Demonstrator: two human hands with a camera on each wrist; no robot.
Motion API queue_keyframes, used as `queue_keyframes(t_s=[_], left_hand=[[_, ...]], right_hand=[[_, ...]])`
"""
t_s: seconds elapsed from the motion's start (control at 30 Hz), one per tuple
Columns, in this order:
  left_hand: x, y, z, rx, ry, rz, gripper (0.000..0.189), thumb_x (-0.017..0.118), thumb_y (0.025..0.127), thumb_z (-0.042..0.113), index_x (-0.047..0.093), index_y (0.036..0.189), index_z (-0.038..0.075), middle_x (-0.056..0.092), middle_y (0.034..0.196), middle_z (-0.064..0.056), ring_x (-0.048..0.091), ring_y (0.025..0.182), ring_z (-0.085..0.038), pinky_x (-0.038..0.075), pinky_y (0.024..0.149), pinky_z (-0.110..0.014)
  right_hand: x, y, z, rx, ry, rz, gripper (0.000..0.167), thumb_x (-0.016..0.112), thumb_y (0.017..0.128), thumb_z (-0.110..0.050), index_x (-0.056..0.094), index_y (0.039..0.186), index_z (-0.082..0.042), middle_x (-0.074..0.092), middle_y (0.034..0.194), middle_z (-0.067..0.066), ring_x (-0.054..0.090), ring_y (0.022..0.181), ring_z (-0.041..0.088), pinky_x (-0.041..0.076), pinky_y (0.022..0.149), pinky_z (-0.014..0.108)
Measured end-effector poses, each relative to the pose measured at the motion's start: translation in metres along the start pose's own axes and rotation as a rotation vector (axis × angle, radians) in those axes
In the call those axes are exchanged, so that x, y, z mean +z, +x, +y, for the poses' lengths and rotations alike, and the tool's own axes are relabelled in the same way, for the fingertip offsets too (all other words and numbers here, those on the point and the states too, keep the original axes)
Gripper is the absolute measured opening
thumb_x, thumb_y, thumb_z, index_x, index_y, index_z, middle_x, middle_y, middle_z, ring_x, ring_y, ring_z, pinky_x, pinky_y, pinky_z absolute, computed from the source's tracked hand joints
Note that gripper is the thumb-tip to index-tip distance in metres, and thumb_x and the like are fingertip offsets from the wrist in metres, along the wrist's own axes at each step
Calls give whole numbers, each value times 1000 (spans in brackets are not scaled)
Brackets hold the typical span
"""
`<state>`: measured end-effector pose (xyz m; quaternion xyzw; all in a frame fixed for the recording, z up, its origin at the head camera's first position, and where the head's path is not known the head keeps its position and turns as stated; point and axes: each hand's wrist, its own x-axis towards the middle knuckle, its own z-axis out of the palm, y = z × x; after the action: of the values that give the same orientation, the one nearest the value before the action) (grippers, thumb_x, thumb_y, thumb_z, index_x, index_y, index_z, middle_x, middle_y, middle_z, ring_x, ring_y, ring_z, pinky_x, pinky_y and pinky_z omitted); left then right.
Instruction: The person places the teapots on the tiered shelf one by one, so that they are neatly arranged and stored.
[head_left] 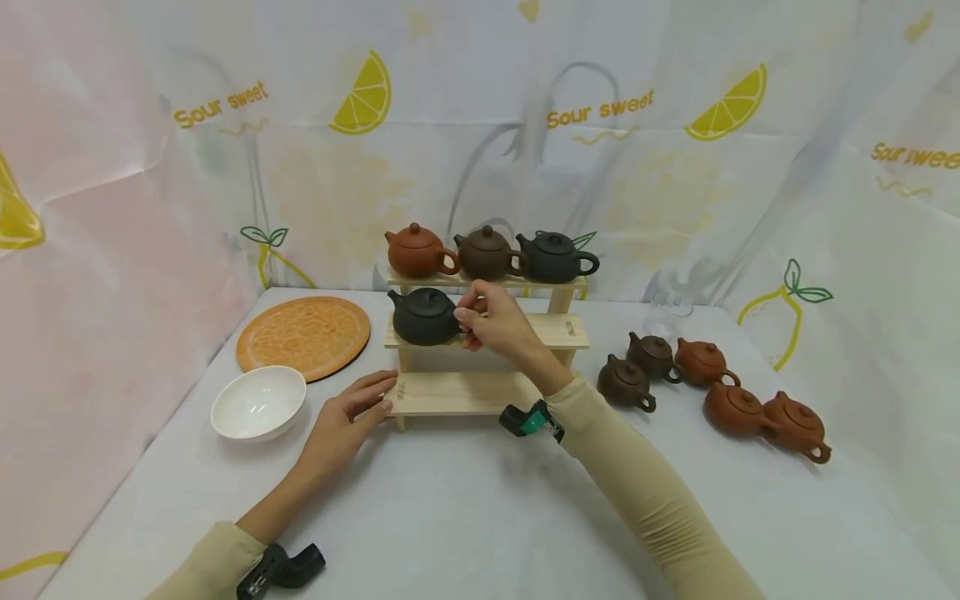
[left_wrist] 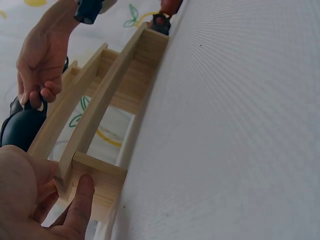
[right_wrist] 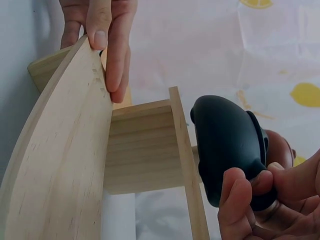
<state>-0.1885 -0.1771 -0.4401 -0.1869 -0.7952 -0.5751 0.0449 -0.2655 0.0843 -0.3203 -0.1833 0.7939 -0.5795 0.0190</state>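
By its handle, my right hand (head_left: 491, 321) pinches a black teapot (head_left: 424, 318) at the left end of the middle shelf of a wooden three-step stand (head_left: 457, 392). In the right wrist view the teapot (right_wrist: 227, 142) appears close beside the shelf board, its handle partly covered by the fingers. My left hand (head_left: 341, 421) touches the left end of the lowest shelf, thumb and fingers at its edge, as the left wrist view also shows. On the top shelf stand an orange-brown teapot (head_left: 417, 252), a dark brown teapot (head_left: 486, 254) and another black teapot (head_left: 553, 258).
Several brown and reddish teapots (head_left: 731, 408) stand on the table to the right of the stand. Behind them is a clear glass vessel (head_left: 669, 310). To the left are a white bowl (head_left: 258, 403) and a round orange-patterned board (head_left: 303, 335). A printed cloth (head_left: 465, 167) hangs behind.
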Motion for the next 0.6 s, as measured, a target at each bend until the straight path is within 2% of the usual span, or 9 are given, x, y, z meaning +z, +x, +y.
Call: queue_keyframes(t_s=[0.07,0.23,0.43,0.6], left_hand=[[0,0,1,-4,0,0,40,65,105,14,62,143,0,51,154,-10,53,134,-37,51,95,-18],[0,-1,2,-7,8,0,41,66,105,15,62,143,1,51,154,-10,52,136,-37,50,96,-17],[0,-1,2,6,3,2,40,66,105,15,62,142,0,51,153,-10,49,139,-33,49,98,-16],[0,-1,2,-6,1,0,41,65,105,16,62,143,1,50,154,-10,51,136,-38,49,97,-17]], right_hand=[[0,0,1,-2,3,-3,6,62,102,3,57,100,3,59,75,14,64,54,19,58,52,29],[2,-1,2,-10,1,-7,6,62,102,3,57,99,3,59,74,13,63,53,18,58,52,29],[1,-3,2,-11,-17,-20,7,63,103,-1,58,100,1,61,76,15,65,57,23,60,55,33],[-1,-3,3,-8,-13,-27,8,65,103,-4,59,102,0,64,79,16,67,61,27,60,57,34]])
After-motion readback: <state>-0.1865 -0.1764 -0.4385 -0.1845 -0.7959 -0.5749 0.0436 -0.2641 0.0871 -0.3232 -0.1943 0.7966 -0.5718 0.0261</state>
